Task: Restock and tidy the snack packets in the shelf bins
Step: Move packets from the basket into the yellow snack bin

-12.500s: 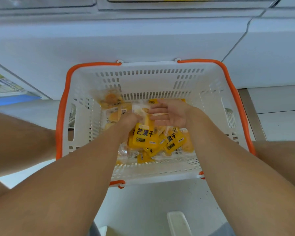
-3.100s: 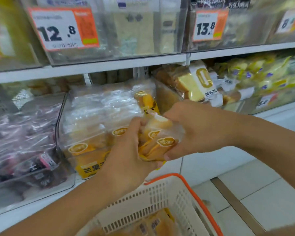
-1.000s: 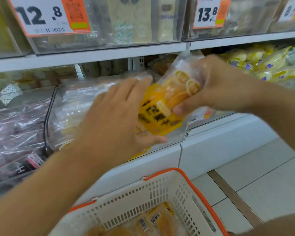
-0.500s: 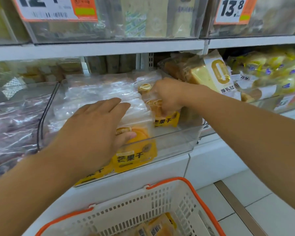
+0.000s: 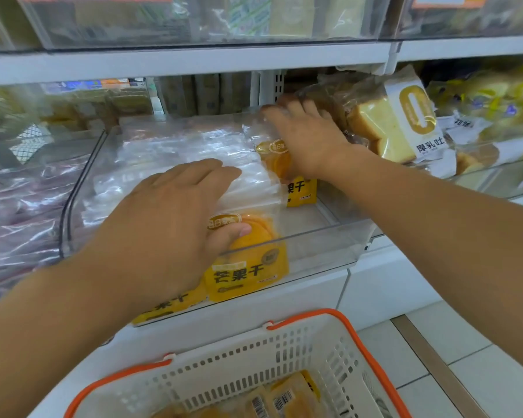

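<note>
Head view: left hand [image 5: 166, 218] rests flat on mango packets [image 5: 248, 260]; right hand [image 5: 307, 140] grip spread over another packet [image 5: 299, 188].

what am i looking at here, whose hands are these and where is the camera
The camera sits on a person's head, looking down at their own bare hands in a shop. The left hand rests flat on the yellow mango packets in a clear shelf bin. The right hand presses on a packet further back. A bread loaf bag lies in the neighbouring bin. Below stands a white basket with an orange rim, holding more packets.
</note>
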### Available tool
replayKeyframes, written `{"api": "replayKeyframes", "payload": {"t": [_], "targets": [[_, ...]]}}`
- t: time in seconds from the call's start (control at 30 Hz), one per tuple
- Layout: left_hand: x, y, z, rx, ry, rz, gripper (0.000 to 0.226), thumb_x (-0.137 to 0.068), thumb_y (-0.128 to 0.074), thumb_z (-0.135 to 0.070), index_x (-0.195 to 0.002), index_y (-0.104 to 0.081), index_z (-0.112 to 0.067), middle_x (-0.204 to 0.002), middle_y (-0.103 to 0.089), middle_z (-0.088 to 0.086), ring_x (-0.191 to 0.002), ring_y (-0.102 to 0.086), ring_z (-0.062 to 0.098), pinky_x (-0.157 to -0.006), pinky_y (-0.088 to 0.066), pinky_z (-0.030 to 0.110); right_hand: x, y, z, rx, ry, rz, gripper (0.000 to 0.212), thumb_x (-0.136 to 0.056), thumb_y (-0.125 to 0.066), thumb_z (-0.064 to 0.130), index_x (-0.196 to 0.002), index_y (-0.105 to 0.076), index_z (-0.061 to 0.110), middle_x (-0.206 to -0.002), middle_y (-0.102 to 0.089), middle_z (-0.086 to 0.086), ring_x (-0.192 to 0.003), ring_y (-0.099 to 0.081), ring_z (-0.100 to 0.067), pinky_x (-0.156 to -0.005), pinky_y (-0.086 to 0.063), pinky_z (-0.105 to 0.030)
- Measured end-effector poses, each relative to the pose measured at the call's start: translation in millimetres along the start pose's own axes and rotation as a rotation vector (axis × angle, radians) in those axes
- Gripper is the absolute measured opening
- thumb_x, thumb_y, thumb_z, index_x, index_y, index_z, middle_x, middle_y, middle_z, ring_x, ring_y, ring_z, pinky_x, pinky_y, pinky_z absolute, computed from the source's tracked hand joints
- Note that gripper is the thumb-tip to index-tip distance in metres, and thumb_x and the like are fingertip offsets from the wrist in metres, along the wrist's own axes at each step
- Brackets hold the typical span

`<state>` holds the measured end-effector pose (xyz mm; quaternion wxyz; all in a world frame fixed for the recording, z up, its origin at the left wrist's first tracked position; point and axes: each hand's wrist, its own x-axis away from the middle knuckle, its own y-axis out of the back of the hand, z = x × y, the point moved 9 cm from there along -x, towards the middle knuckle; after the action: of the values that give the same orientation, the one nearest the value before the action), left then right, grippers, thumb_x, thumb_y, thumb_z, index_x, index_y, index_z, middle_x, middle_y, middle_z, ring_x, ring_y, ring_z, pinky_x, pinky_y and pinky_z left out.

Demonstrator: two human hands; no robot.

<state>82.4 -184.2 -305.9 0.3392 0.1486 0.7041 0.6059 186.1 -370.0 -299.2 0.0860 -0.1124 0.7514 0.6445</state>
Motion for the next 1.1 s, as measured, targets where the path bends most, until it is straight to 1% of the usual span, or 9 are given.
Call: {"api": "replayKeyframes", "payload": {"t": [0.17, 0.37, 0.47, 0.6, 0.67, 0.73, 0.87, 1.0, 1.1], "targets": [[2.3, 0.5, 1.3, 0.006, -0.007, 0.007, 0.07, -0.091, -0.036, -0.068, -0.151, -0.029, -0.033, -0.158, -0.031, -0.009, -0.142, -0.033, 0.016, -0.116, -0.029, 0.038, -0.6, 3.2, -10.8, -0.251, -0.027, 0.016, 0.109, -0.073, -0.088, 0.015, -0.157, -0.02, 0.03, -0.159, -0.025, -0.012, -0.146, -0.02, -0.038, -0.12, -0.024, -0.053], [3.4, 1.2, 0.5, 0.004, -0.012, 0.003, 0.067, -0.093, -0.032, -0.067, -0.15, -0.032, -0.032, -0.158, -0.031, -0.008, -0.139, -0.039, 0.019, -0.116, -0.031, 0.041, -3.8, -10.8, -14.6, -0.607, -0.081, -0.007, 0.078, -0.093, -0.071, 0.014, -0.156, -0.027, 0.027, -0.155, -0.027, -0.013, -0.141, -0.036, -0.033, -0.115, -0.032, -0.033], [3.3, -0.2, 2.5, -0.003, -0.016, -0.001, 0.071, -0.087, -0.033, -0.067, -0.149, -0.034, -0.032, -0.156, -0.035, -0.008, -0.14, -0.037, 0.019, -0.114, -0.033, 0.041, -9.8, -19.8, -13.3, -0.582, -0.096, -0.011, 0.074, -0.092, -0.068, 0.014, -0.154, -0.03, 0.028, -0.153, -0.027, -0.013, -0.142, -0.032, -0.037, -0.115, -0.036, -0.045], [3.4, -0.5, 2.9, -0.005, -0.018, -0.01, 0.07, -0.087, -0.037, -0.066, -0.147, -0.037, -0.031, -0.153, -0.039, -0.005, -0.135, -0.044, 0.02, -0.111, -0.036, 0.042, -11.1, -19.2, -0.7, -0.338, 0.032, 0.058, 0.103, -0.071, -0.081, 0.03, -0.153, -0.02, 0.041, -0.162, -0.016, -0.006, -0.149, -0.009, -0.038, -0.118, -0.026, -0.055], [3.3, -1.2, 2.5, -0.006, -0.018, -0.011, 0.069, -0.088, -0.036, -0.066, -0.147, -0.037, -0.031, -0.154, -0.039, -0.006, -0.134, -0.045, 0.02, -0.111, -0.036, 0.041, -6.1, -21.0, 4.0, -0.199, 0.068, 0.059, 0.118, -0.065, -0.088, 0.025, -0.155, -0.013, 0.044, -0.164, -0.004, -0.003, -0.15, -0.002, -0.038, -0.116, -0.027, -0.059], [3.4, -1.1, 2.4, -0.013, -0.016, -0.012, 0.069, -0.088, -0.035, -0.066, -0.148, -0.036, -0.032, -0.154, -0.038, -0.007, -0.137, -0.041, 0.019, -0.112, -0.035, 0.04, -2.3, -24.4, 8.2, -0.201, 0.093, 0.041, 0.123, -0.065, -0.089, 0.013, -0.154, -0.012, 0.048, -0.164, 0.001, 0.0, -0.15, 0.001, -0.039, -0.113, -0.033, -0.062], [2.2, -1.1, 2.8, -0.016, -0.021, -0.006, 0.068, -0.089, -0.035, -0.066, -0.147, -0.038, -0.031, -0.153, -0.04, -0.005, -0.134, -0.046, 0.021, -0.11, -0.039, 0.044, 0.5, -26.4, 13.7, -0.236, 0.155, 0.065, 0.124, -0.071, -0.078, -0.008, -0.152, -0.009, 0.056, -0.166, 0.011, 0.004, -0.152, 0.009, -0.037, -0.108, -0.043, -0.054], [3.3, -1.6, 2.4, -0.023, -0.024, -0.013, 0.069, -0.088, -0.033, -0.067, -0.146, -0.039, -0.03, -0.152, -0.041, -0.005, -0.133, -0.046, 0.022, -0.11, -0.04, 0.044, 4.4, -23.5, 10.6, -0.13, 0.116, 0.064, 0.105, -0.073, -0.082, 0.002, -0.15, -0.026, 0.047, -0.166, 0.007, -0.002, -0.152, 0.006, -0.041, -0.104, -0.045, -0.059], [3.2, -0.7, 2.1, -0.021, -0.019, -0.018, 0.067, -0.089, -0.034, -0.067, -0.145, -0.04, -0.03, -0.151, -0.042, -0.005, -0.129, -0.049, 0.022, -0.108, -0.04, 0.044, 6.9, -20.3, 10.4, -0.064, 0.096, 0.029, 0.101, -0.076, -0.072, -0.006, -0.149, -0.024, 0.045, -0.166, 0.004, -0.005, -0.15, 0.002, -0.045, -0.098, -0.05, -0.057]]}}
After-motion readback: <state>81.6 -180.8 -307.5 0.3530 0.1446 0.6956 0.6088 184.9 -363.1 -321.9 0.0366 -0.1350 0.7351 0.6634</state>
